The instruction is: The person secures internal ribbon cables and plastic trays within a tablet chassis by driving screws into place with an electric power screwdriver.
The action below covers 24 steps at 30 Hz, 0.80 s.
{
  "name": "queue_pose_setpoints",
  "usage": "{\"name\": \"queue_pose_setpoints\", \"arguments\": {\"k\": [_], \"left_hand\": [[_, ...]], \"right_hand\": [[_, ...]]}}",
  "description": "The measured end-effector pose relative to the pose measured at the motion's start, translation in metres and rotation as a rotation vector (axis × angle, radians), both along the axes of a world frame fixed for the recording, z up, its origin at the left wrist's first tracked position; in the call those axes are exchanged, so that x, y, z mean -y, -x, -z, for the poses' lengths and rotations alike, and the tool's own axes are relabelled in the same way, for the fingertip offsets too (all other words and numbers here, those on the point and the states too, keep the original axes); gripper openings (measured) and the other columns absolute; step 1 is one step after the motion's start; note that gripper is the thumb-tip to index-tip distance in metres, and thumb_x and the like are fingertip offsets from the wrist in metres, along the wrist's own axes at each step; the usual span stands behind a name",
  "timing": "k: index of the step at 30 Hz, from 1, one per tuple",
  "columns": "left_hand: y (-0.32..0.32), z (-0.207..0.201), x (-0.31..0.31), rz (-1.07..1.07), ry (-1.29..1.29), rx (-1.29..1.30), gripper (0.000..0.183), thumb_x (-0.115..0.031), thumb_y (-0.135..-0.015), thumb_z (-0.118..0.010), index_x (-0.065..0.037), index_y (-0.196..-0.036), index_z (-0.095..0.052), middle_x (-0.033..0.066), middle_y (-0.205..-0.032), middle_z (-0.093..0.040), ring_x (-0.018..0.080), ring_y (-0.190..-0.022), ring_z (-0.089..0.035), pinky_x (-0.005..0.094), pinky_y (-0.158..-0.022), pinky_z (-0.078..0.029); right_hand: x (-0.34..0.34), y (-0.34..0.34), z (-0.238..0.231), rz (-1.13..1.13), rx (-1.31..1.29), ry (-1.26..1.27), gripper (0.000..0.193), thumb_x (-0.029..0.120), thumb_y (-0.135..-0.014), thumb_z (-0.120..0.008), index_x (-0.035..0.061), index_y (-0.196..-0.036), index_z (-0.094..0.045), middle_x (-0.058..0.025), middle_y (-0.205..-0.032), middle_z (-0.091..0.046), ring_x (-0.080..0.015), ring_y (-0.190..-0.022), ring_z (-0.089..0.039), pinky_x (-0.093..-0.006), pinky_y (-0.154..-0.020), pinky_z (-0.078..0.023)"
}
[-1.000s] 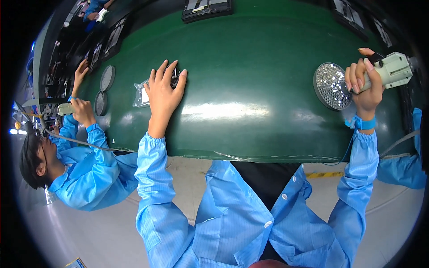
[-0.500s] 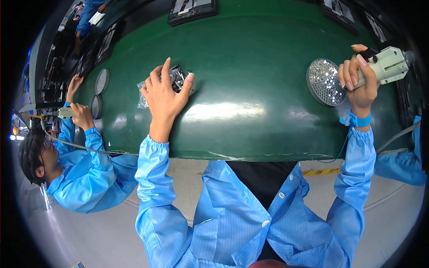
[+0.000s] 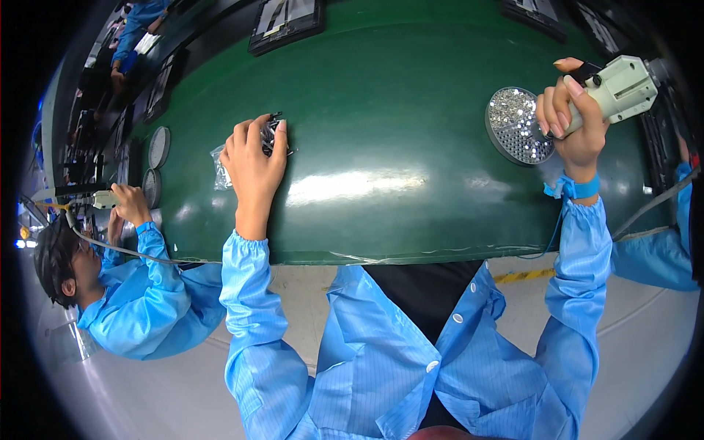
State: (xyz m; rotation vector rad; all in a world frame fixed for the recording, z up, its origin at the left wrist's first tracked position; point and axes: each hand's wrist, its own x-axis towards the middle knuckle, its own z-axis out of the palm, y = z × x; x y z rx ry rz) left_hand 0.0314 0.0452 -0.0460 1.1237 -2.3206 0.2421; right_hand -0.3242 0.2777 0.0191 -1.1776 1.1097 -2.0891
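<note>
My left hand (image 3: 251, 163) is over a small heap of black parts (image 3: 270, 135), its thumb and fingers closed round some of them. Their exact kind is too small to make out, and the hand covers much of the heap. A clear plastic bag (image 3: 221, 170) lies beside that hand, partly hidden by it. At the right, my right hand (image 3: 581, 139) grips a pale green electric screwdriver (image 3: 622, 89), tilted with its nose end low over a round dish (image 3: 492, 133). Shiny little screws (image 3: 513, 110) fill the dish's perforated surface. The bit's tip cannot be made out.
Dark framed panels (image 3: 286, 28) stand along the green table's (image 3: 381, 95) far side. Two round dishes (image 3: 159, 147) lie at the left, near a co-worker (image 3: 136, 297) in blue who holds another screwdriver (image 3: 104, 199). A grey cable (image 3: 656, 202) runs at the right.
My left hand's spread fingers have closed in on the black parts. The whole view has shifted slightly; my right hand keeps the screwdriver over the dish. The co-worker's raised hand has come down.
</note>
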Motion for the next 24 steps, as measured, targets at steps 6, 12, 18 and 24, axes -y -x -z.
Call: {"name": "queue_pose_setpoints", "arguments": {"k": [6, 12, 18, 24], "left_hand": [[-0.001, -0.007, -0.006, -0.016, -0.033, 0.058, 0.034, -0.037, -0.100, -0.053, -0.014, -0.122, -0.065, 0.0059, -0.117, -0.063, 0.0265, -0.110, -0.058, 0.0439, -0.102, -0.035], [0.001, -0.010, -0.005, 0.067, 0.052, 0.036, 0.032, -0.030, -0.101, -0.049, -0.012, -0.123, -0.064, 0.0081, -0.122, -0.062, 0.0273, -0.115, -0.056, 0.0434, -0.105, -0.032], [0.023, -0.062, -0.066, 0.571, -0.311, -0.454, 0.046, -0.032, -0.105, -0.040, 0.003, -0.107, -0.069, 0.0183, -0.111, -0.066, 0.0311, -0.113, -0.060, 0.0422, -0.097, -0.046], [0.088, -0.167, -0.131, 1.456, -1.860, -1.190, 0.072, -0.046, -0.100, -0.048, -0.005, -0.153, -0.021, 0.0261, -0.148, -0.035, 0.0436, -0.132, -0.045, 0.0674, -0.095, -0.045]], "right_hand": [[0.001, -0.002, 0.000, 0.012, -0.006, 0.000, 0.030, 0.011, -0.095, -0.049, -0.0093, -0.117, -0.054, -0.0012, -0.054, -0.038, -0.0100, -0.042, -0.039, -0.0288, -0.044, -0.038], [-0.003, -0.001, -0.002, 0.006, 0.005, 0.005, 0.026, 0.012, -0.095, -0.052, -0.0055, -0.114, -0.056, -0.0008, -0.054, -0.039, -0.0099, -0.041, -0.039, -0.0282, -0.043, -0.039], [0.004, -0.003, -0.002, -0.006, -0.037, -0.022, 0.031, 0.012, -0.096, -0.044, -0.0084, -0.119, -0.049, 0.0000, -0.055, -0.035, -0.0094, -0.043, -0.036, -0.0283, -0.044, -0.037], [-0.004, 0.020, 0.016, -0.135, 0.033, 0.112, 0.026, 0.014, -0.096, -0.044, -0.0069, -0.108, -0.056, -0.0011, -0.058, -0.039, -0.0109, -0.046, -0.039, -0.0295, -0.046, -0.039]]}}
